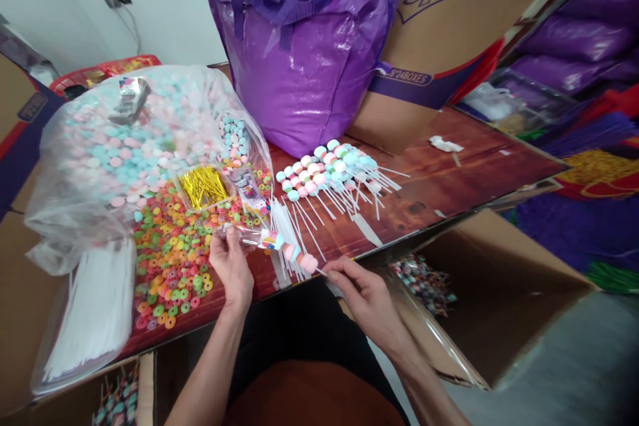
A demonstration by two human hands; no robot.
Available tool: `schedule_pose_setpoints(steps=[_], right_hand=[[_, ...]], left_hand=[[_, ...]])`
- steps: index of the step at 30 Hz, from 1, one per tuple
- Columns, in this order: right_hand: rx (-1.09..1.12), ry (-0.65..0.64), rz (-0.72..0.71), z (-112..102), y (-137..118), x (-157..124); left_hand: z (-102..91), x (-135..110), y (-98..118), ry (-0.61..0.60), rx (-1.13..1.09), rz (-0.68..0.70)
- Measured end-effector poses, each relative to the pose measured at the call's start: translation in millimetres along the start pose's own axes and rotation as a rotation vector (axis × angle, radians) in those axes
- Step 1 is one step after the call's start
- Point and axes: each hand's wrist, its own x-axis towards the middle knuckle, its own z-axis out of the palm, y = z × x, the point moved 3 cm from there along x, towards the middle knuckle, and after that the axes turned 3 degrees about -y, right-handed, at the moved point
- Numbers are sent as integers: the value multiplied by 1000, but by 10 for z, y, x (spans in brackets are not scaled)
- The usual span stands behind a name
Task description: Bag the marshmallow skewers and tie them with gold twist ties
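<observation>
My left hand (pixel 232 269) is closed on a clear plastic wrapper (pixel 251 236) with a printed band, held above the table's front edge. A candy skewer (pixel 308 262) of pink, blue and orange pieces points into the wrapper's mouth, its far end inside the plastic. Between thumb and fingertips, my right hand (pixel 360 289) pinches the skewer's white stick at the lower end. Behind the hands lie several finished candy skewers (pixel 319 173) in a row, sticks toward me. Loose white sticks (pixel 289 233) lie just beyond the wrapper.
Ring candies (pixel 172 259) spread beside a big bag of marshmallows (pixel 120 140). Gold twist ties (pixel 204 188) fill a small tray. A bundle of white sticks (pixel 94 306) lies left. A purple bag (pixel 304 53) stands behind. An open carton (pixel 504 299) holds wrapped candy at right.
</observation>
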Motion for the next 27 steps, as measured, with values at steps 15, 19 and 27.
schedule_pose_setpoints(steps=[15,19,27], right_hand=[[40,50,-12,-53,-15,-41],[69,76,-49,5,-50,-69],[-57,62,-245,47,-39,-89]], left_hand=[[-25,58,54,45,-77,-81],[-8,42,37,41,-106,-110],[23,4,44,14,-109,-134]])
